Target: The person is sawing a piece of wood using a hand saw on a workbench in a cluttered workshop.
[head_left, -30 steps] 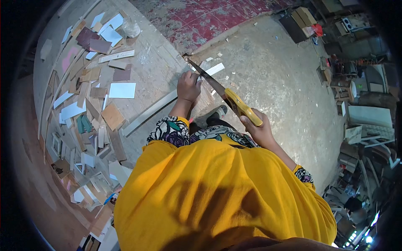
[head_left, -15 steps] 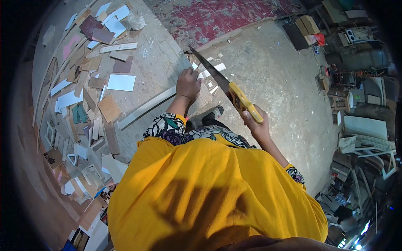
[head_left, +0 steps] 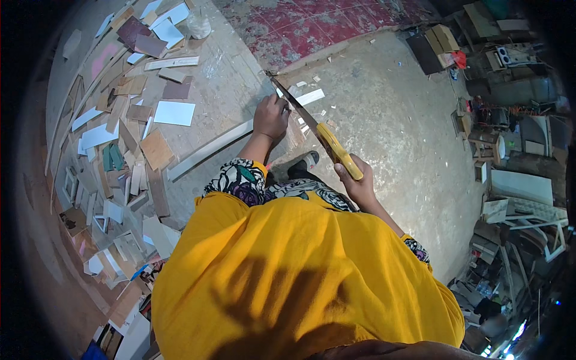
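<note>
One broad, grey-brown worktop is being seen at the left, its outer side being littered with loose wood offcuts of many shapes. On it a long, pale wooden strip is being supported, slim and straight-sided, one end being pointed toward the lower left and the other stretch being covered by the left hand near the worktop's corner. A handsaw is being slanted beyond that hand, its chunky yellow handle being turned toward the body and its dark, tapering blade being aimed up and to the left, just beside the fingers. Whether the strip is being touched by the teeth cannot be told. By the right hand, closed in a fist, the rear of the handle is being gripped. By the left hand, its fingers bent and drawn together, the strip is being clasped from above; the fingertips are being partly hidden. Past the blade, a short pale piece is being shown; whether it is being joined to the strip cannot be told. Near it, tiny white chips are being scattered.
</note>
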{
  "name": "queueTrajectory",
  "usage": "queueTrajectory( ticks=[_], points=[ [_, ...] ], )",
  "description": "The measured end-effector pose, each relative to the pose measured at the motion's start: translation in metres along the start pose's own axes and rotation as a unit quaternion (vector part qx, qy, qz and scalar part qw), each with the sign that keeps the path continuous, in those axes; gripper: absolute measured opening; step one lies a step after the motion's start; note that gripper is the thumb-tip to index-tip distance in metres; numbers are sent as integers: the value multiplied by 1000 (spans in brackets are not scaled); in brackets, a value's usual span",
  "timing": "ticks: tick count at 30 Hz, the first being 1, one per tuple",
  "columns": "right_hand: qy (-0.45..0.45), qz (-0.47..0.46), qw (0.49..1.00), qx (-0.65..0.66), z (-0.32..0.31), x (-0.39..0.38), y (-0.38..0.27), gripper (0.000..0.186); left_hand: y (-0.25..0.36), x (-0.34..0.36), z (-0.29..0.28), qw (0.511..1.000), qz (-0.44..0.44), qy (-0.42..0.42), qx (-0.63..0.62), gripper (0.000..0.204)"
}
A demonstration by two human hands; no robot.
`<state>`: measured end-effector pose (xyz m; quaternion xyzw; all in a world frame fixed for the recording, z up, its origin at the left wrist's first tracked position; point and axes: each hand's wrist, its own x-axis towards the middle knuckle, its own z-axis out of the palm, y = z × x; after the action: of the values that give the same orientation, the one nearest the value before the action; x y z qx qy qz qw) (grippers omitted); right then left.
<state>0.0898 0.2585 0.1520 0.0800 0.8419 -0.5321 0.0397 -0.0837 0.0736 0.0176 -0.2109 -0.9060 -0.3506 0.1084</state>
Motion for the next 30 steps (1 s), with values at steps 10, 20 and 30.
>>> queueTrajectory(
  ticks=[10,20,30],
  points=[
    [30,25,999,26,2,-2,6,21,4,1,0,1000,-8,2,-4,19],
    [18,16,999,34,5,-6,0,22,9,1,-6,999,-28,-15,-6,17],
    [48,46,996,54,6,-3,3,22,3,1,0,1000,1,2,13,18]
  ],
)
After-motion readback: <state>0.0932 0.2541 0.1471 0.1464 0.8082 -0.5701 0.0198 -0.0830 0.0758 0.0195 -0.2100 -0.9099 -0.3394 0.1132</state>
